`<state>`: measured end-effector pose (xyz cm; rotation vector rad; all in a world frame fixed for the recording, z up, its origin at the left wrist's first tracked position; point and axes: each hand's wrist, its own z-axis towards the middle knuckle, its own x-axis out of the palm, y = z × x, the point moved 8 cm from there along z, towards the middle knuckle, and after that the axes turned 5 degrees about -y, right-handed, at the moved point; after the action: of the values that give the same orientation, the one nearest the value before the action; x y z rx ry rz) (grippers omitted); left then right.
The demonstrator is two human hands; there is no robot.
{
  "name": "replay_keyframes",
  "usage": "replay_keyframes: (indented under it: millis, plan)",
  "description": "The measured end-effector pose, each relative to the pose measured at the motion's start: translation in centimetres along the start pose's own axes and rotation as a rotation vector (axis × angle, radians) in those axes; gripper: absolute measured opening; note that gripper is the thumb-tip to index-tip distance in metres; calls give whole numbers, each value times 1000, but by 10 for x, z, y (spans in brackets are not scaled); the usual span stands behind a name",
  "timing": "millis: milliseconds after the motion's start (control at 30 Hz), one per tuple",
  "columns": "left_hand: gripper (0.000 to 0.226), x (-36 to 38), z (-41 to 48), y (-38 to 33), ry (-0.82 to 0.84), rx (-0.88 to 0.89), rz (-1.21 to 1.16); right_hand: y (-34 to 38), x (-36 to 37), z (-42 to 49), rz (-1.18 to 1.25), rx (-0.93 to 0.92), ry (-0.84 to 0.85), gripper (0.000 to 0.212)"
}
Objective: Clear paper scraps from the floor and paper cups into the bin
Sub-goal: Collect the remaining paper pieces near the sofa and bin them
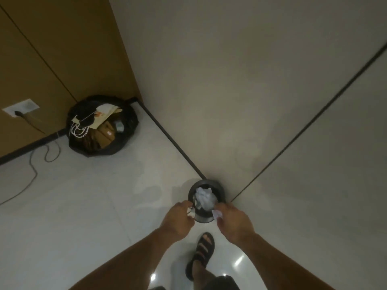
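A small dark round bin (219, 188) stands on the white floor against the wall, with crumpled white paper (204, 195) filling it. My left hand (178, 219) hovers at the bin's left rim, fingers closed around small white paper scraps (190, 212). My right hand (234, 221) is at the bin's right rim, pinching a white paper scrap (216, 214) over the opening. No paper cups show in this view.
A large black rubbish bag (129, 122) full of cardboard and paper bags sits in the corner at left. A cable (33, 170) runs from a wall socket (21, 107) across the floor. My sandalled foot (204, 250) stands just below the bin.
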<state>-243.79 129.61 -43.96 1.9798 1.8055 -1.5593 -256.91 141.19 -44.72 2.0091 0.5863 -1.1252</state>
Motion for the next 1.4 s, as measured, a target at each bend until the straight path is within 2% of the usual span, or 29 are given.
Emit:
replay_keyframes:
  millis: [233, 367, 467, 633, 733, 867, 967, 1133, 1400]
  plan:
    - [39, 95, 169, 40, 45, -16, 1, -80, 94, 135, -67, -7, 113, 21]
    - [46, 153, 254, 75, 74, 5, 26, -121, 173, 200, -47, 4, 179, 29]
    - [46, 193, 307, 96, 120, 38, 45, -147, 232, 237, 39, 93, 196, 32]
    - [52, 241, 345, 138, 184, 18, 103, -170, 318, 258, 126, 137, 242, 35]
    - [58, 242, 341, 158, 190, -15, 117, -169, 338, 252, 166, 172, 276, 32]
    - [61, 219, 324, 171, 206, -69, 162, -161, 315, 238, 188, 244, 259, 40]
    - [65, 185, 312, 151, 170, -43, 192, -149, 270, 225, 178, 245, 199, 47]
    - [69, 118, 278, 73, 128, 113, 220, -114, 171, 190, 107, 222, 101, 56]
    - [63, 15, 175, -54, 213, 337, 238, -50, 9, 97, 141, 320, -61, 62]
